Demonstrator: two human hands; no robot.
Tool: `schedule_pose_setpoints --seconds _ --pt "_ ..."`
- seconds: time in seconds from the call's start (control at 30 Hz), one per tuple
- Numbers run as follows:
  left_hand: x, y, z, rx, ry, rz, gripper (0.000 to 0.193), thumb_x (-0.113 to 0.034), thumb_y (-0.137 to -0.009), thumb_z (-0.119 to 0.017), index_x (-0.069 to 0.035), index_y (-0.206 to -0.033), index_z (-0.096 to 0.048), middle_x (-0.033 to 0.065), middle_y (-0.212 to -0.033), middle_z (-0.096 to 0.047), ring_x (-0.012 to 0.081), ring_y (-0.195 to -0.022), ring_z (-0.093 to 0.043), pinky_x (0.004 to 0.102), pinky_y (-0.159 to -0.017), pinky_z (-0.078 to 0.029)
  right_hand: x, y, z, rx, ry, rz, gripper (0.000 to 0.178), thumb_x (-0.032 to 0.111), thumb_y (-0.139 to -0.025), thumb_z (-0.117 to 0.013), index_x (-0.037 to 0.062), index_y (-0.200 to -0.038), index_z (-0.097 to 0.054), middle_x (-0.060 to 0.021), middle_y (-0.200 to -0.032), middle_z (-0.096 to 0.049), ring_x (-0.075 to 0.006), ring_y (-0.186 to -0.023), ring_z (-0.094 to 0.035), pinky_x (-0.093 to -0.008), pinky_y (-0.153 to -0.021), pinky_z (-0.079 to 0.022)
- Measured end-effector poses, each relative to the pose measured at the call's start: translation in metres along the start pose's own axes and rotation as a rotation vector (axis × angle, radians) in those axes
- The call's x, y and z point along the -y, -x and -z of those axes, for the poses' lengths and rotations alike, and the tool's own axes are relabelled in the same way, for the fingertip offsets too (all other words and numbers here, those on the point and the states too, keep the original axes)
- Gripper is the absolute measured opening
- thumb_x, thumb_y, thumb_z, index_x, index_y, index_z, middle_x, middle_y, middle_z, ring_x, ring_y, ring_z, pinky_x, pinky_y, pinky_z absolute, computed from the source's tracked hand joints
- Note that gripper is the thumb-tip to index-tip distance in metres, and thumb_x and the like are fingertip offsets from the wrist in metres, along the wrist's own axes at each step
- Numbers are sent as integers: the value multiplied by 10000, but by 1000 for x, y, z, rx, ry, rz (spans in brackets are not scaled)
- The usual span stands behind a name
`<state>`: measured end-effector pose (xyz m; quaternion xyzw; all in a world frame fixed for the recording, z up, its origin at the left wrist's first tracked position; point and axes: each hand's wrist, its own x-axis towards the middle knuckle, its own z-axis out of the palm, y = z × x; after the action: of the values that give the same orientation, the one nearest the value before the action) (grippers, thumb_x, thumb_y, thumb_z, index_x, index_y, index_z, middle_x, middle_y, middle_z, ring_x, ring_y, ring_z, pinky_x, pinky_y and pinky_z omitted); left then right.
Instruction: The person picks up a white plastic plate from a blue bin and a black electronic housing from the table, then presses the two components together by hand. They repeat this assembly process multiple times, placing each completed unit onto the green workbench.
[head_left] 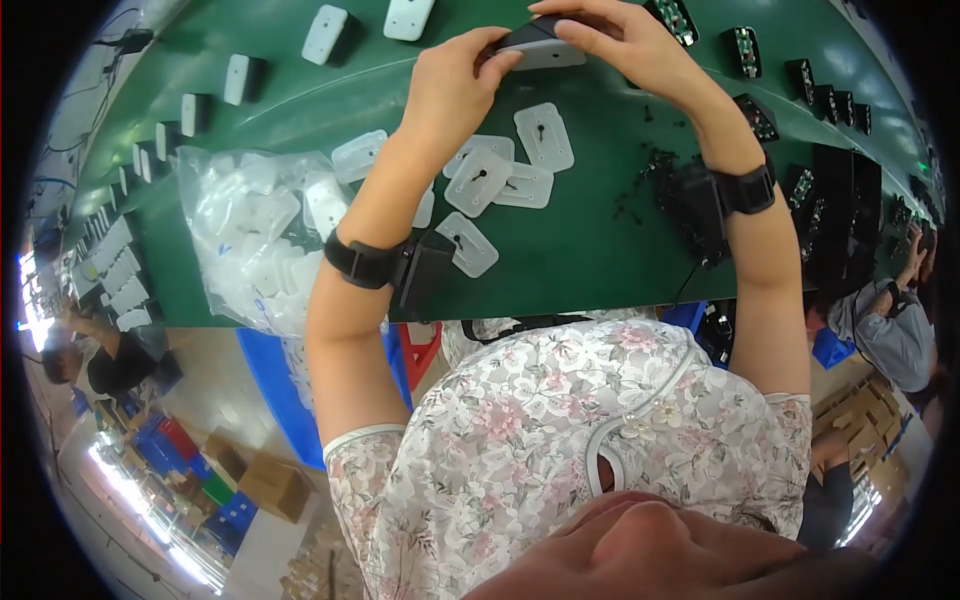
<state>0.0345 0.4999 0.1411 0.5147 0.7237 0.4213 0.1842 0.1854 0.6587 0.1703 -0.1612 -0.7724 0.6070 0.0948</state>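
Observation:
At the far middle of the green table [590, 240], both hands hold a small black-and-white plastic casing [553, 56]. My left hand [452, 85] pinches its left end between thumb and fingers. The fingers of my right hand [630, 42] curl over its top and right end. Nearer to me lie several loose white plastic covers [478, 182] with rounded corners, some bearing a small black piece in the middle. Small black parts [672, 190] are scattered in a heap below my right forearm; they are too small to name.
A clear plastic bag [250, 235] of white covers lies at the left. White-faced casings [325, 35] stand in a curved row at the far left. Black casings with green circuit boards [742, 52] line the right. Blue bins [275, 380] sit below the table edge. Other people work at both sides.

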Motion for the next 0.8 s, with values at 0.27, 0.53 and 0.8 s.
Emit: schedule_pose_setpoints --seconds 0.27,0.53,0.8 --pt "-22 7 21 117 387 215 315 -192 -900 -630 66 -1079 -607 124 -829 -680 146 -692 -664 243 -622 -525 11 9 -8 22 10 -68 365 193 -917 -619 16 -1230 -557 -42 -1033 -621 -98 -879 -566 -253 -743 -483" --pt "-19 14 16 82 468 273 262 -155 -893 -647 57 -1033 -584 93 -798 -666 118 -635 -645 226 -549 -502 0 9 -22 6 -33 47 393 265 -920 -617 77 -1259 -559 -38 -1047 -619 -99 -926 -587 -258 -806 -494" --pt "-21 19 17 104 556 326 254 -159 -896 -642 62 -1006 -581 97 -769 -654 117 -619 -637 224 -531 -489 3 11 -25 4 73 66 380 267 -922 -606 68 -1242 -560 -34 -973 -618 -91 -865 -571 -245 -767 -475"
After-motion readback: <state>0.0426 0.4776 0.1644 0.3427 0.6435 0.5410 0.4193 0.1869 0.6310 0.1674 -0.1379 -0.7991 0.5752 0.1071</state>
